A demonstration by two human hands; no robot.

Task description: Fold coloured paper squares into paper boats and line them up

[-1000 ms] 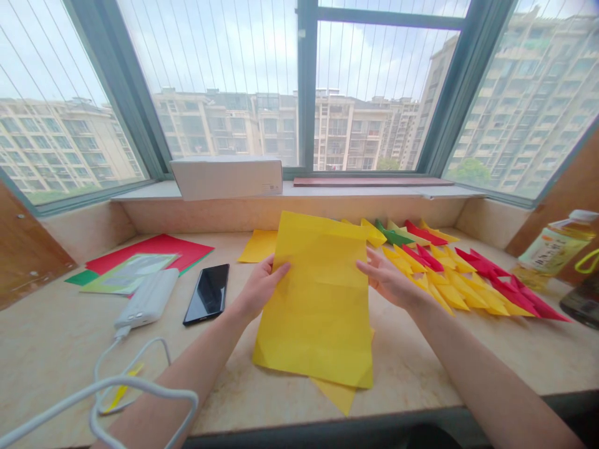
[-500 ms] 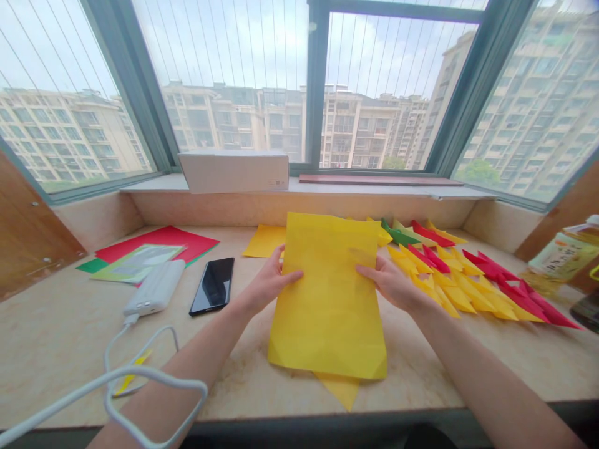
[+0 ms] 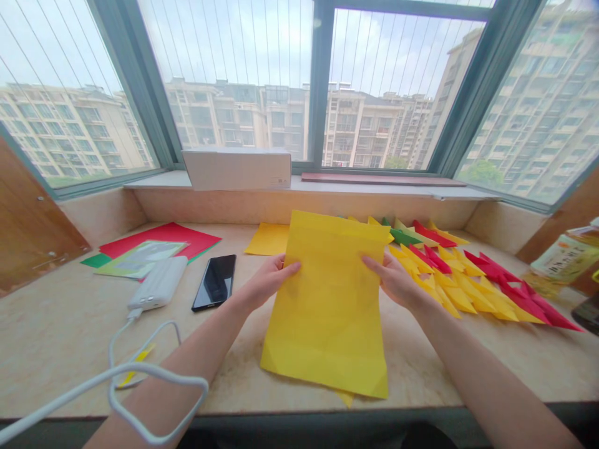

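Observation:
A flat sheet of yellow paper (image 3: 330, 312) is held up over the counter in front of me. My left hand (image 3: 271, 277) pinches its left edge, thumb on the front face and fingers hidden behind. On the opposite edge my right hand (image 3: 390, 277) grips it the same way. Beneath the sheet's bottom edge pokes the tip of another yellow paper (image 3: 345, 397), mostly hidden. Behind the held sheet, to the left, lies a further yellow paper (image 3: 267, 239). Folded yellow paper pieces (image 3: 456, 287) stand in rows right of my right hand, with red and green ones among them.
A black phone (image 3: 214, 282) and a white power bank (image 3: 158, 284) with a white cable (image 3: 154, 372) lie on the left. Red paper (image 3: 196, 235) sits behind them. A drink bottle (image 3: 564, 259) stands far right. On the sill rests a white box (image 3: 238, 170).
Both hands still hold the yellow sheet. Its lower edge has come down a little and now covers more of the paper beneath. The view has shifted slightly, moving the surroundings rightward.

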